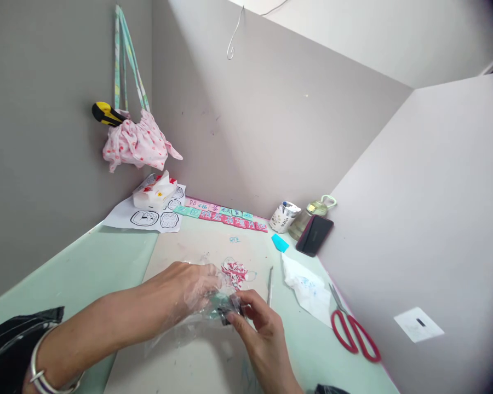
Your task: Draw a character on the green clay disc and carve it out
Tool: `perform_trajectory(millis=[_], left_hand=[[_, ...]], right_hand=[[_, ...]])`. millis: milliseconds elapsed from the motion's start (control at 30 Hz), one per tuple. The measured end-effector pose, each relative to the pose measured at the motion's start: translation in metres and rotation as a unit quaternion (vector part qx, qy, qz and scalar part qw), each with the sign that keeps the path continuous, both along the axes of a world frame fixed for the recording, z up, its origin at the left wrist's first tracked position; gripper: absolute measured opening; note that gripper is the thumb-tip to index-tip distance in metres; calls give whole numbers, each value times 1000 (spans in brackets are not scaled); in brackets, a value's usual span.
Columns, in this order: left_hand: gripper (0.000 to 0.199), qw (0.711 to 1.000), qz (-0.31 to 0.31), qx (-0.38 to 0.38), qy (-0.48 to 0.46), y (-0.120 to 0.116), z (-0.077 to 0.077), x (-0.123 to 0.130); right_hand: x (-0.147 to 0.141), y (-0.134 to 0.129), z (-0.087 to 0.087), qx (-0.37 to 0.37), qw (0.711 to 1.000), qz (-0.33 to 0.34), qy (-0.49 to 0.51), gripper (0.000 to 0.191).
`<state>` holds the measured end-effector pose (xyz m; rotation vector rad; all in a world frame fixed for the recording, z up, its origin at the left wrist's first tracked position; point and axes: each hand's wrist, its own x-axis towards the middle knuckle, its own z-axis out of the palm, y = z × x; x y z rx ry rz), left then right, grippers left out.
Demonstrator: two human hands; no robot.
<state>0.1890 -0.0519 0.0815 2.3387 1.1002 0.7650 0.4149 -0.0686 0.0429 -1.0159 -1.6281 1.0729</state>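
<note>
Although two far rows of lettered cards (232, 218) appeared complete, the clear plastic bag (208, 310), at near centre between both hands, seemed not yet emptied. It was crumpled, greenish and dark inside. The right hand (263, 323) pinched its right end; the left hand (189, 282) lay under film, grip indeterminable.

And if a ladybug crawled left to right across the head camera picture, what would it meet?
Utility knife, tissue pack, left hand, right hand, smartphone, red-handled scissors, white wall plate.
</note>
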Motion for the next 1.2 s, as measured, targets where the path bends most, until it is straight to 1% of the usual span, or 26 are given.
perform_trajectory(millis=[67, 133, 233, 267, 300, 367, 433, 500, 567, 633, 733, 767, 833, 900, 967, 1000, 1067, 1133, 1200], left_hand=[[15, 999, -32, -6, 38, 2, 10, 0], [14, 998, -36, -10, 51, 4, 24, -6], [14, 999, 16, -8, 45, 4, 47, -21], [15, 998, 55, -34, 22, 4, 54, -26], [16, 995, 78, -56, -8, 3, 60, -30], [20, 988, 97, -98, -64, 2, 68, -35], [25, 980, 91, -137, -113, 3, 69, -36], [30, 972, 77, -165, -146, 4, 67, -36], [33, 966, 68, -178, -173, 5, 64, -35], [33, 961, 66, -187, -194, 5, 63, -33], [25, 958, 55, -195, -204, 4, 64, -28], [21, 958, 49, -195, -206, 4, 64, -27], [17, 954, 42, -197, -223, 4, 62, -26], [16, 941, 43, -203, -267, 5, 60, -28], [20, 924, 49, -203, -320, 7, 60, -33], [22, 918, 52, -196, -339, 8, 60, -36], [25, 917, 58, -173, -355, 7, 63, -43], [26, 922, 69, -137, -355, 4, 69, -48], [24, 925, 76, -97, -360, -2, 77, -53]], right_hand=[[0, -1, 0, -6, 1000, 4, 16, 9], [-1, -1, 1, -12, 1000, 6, 26, 8], [-1, 1, 4, -47, 998, -10, 46, 13], [-1, 2, 4, -67, 996, -17, 59, 16], [-1, 4, 4, -86, 993, -21, 73, 20], [-1, 8, 2, -114, 988, -20, 98, 27], [0, 12, -2, -125, 986, -11, 112, 32], [0, 14, -10, -118, 985, -8, 126, 34], [0, 14, -16, -106, 985, -3, 135, 34], [0, 13, -19, -102, 986, 1, 135, 34], [1, 8, -12, -108, 987, 1, 121, 47], [1, 7, -9, -110, 988, 9, 110, 49], [1, 6, -2, -122, 988, 37, 89, 43], [1, 7, 2, -146, 983, 53, 97, 41], [1, 10, 2, -171, 976, 31, 131, 42], [1, 12, 2, -183, 972, 14, 146, 43], [1, 15, 4, -208, 965, -10, 159, 42], [0, 19, 8, -228, 960, -12, 159, 39], [-4, 24, 16, -242, 959, 3, 151, 34]])
